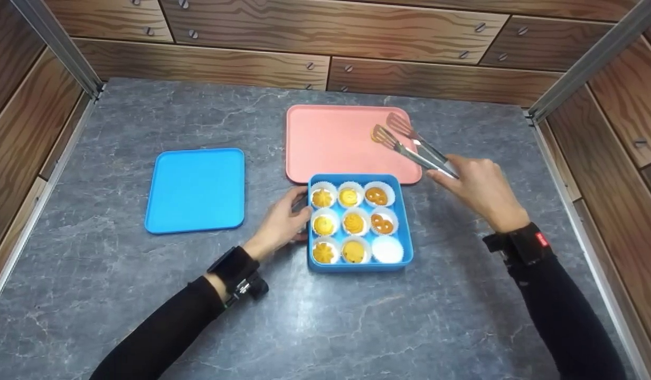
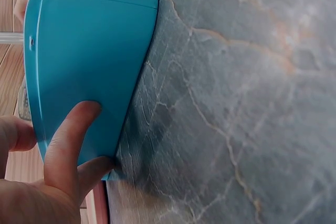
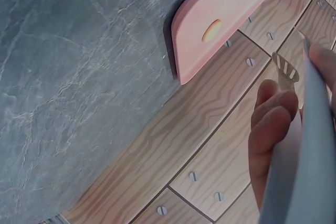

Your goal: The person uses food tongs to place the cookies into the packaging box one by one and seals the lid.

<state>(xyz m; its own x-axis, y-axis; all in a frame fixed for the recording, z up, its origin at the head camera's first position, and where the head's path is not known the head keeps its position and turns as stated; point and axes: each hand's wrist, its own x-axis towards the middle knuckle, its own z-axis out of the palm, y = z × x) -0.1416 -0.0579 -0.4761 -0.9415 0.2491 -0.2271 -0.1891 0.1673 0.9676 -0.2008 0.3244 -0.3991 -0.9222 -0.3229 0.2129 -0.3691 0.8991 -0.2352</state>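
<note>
A blue box (image 1: 408,232) holds several small yellow and golden-brown pastries in white paper cups, in rows. The front right cup (image 1: 387,249) holds no pastry. My left hand (image 1: 280,221) rests against the box's left side, its fingertips touching the wall (image 2: 94,40) in the left wrist view. In my right hand (image 1: 483,187) I grip metal tongs (image 1: 409,153), whose slotted ends stand apart above the pink tray (image 1: 330,137). One round yellow pastry (image 3: 211,30) lies on that tray; in the head view a tong end partly covers it.
A flat blue square lid (image 1: 196,190) lies on the grey marbled table (image 1: 198,295), left of the box. The pink tray sits just behind the box. Wood-patterned walls (image 1: 251,31) with metal corner posts (image 1: 56,42) close off the back and both sides.
</note>
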